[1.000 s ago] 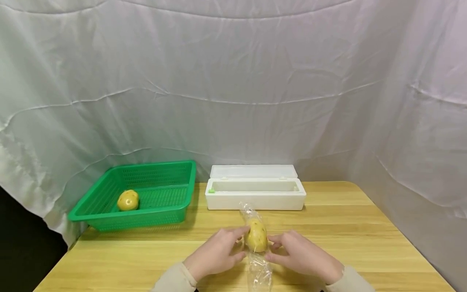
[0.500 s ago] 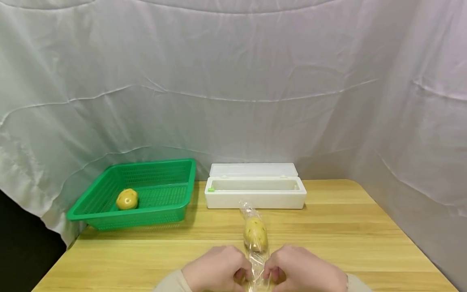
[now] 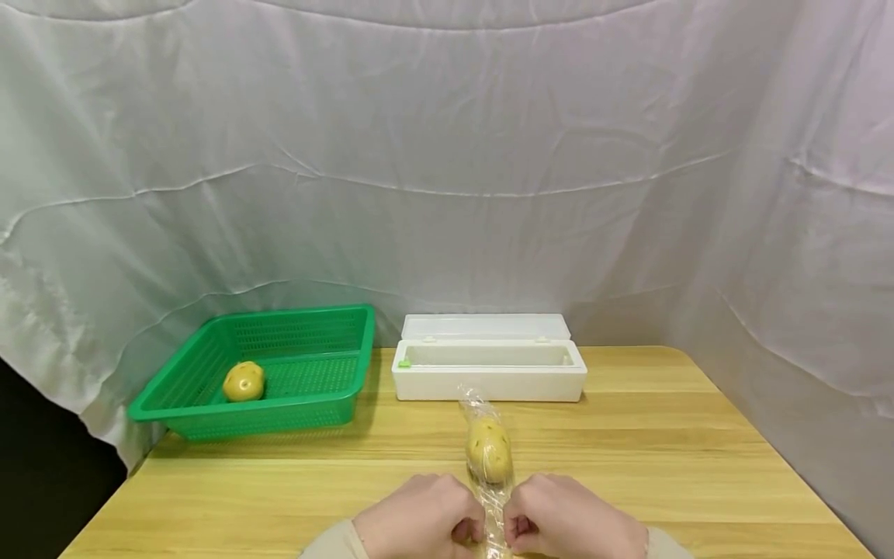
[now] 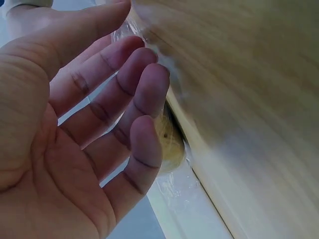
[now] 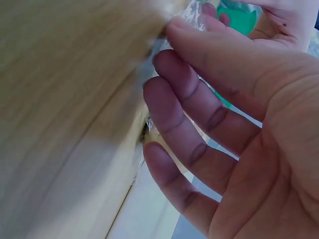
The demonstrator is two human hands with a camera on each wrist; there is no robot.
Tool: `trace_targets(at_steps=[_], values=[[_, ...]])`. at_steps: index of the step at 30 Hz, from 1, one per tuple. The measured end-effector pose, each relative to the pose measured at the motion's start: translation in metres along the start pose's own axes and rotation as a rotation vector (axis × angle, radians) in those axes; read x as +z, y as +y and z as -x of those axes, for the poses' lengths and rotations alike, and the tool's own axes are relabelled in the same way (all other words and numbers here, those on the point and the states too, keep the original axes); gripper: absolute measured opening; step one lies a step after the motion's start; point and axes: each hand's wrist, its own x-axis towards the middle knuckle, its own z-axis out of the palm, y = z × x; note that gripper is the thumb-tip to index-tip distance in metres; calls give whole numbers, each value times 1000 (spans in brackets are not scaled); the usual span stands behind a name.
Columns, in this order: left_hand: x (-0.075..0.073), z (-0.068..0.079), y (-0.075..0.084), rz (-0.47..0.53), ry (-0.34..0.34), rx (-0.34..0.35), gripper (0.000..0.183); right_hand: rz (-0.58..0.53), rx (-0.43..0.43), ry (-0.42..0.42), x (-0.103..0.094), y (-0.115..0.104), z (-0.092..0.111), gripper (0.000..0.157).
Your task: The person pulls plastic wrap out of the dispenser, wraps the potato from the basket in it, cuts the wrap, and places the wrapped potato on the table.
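Two hands, the left hand (image 3: 422, 516) and the right hand (image 3: 569, 516), curl their fingers (image 4: 102, 107) partway in at either edge of the clear film (image 3: 493, 512), though we cannot tell whether either pinches it; we see the film-wrapped potato (image 3: 490, 454) just beyond them on the surface (image 3: 698, 466), before the white box (image 3: 527, 385) with its raised lid (image 3: 485, 326). Only the head view gives us a second potato (image 3: 244, 381) in the green basket (image 3: 265, 425), while only the wrist views show us the palms (image 4: 55, 184) and the gaps between the loosely bent fingers.

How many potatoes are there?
2: a loose potato in the green basket and a wrapped potato on the table, in front of the white box. No others show.
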Motion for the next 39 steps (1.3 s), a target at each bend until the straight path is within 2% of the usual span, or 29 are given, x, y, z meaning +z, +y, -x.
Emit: trace_targets(at_steps=[6, 11, 15, 18, 24, 29, 32, 37, 39], values=[[-5, -1, 1, -33, 85, -25, 18, -170, 67, -45, -16, 5, -2, 16], [-8, -3, 1, -14, 142, -98, 26, -264, 54, 8, -25, 10, -3, 13], [-8, -5, 0, 8, 206, -103, 23, -271, 24, 41, -26, 13, -4, 11], [-9, -6, 0, 45, 235, -105, 23, -286, 48, 56, -27, 15, -5, 10], [-9, -6, 3, 94, 283, -121, 38, -310, 57, 117, -29, 16, -6, 9], [-8, -5, 4, 108, 309, -96, 45, -307, 83, 167, -30, 15, -6, 9], [-7, -6, 4, 111, 318, -96, 39, -299, 87, 210, -30, 16, -7, 10], [-6, -10, 2, 137, 348, -109, 10, -310, 61, 245, -30, 18, -7, 10], [-6, -11, 2, 158, 360, -115, 9, -307, 60, 248, -29, 19, -7, 10]])
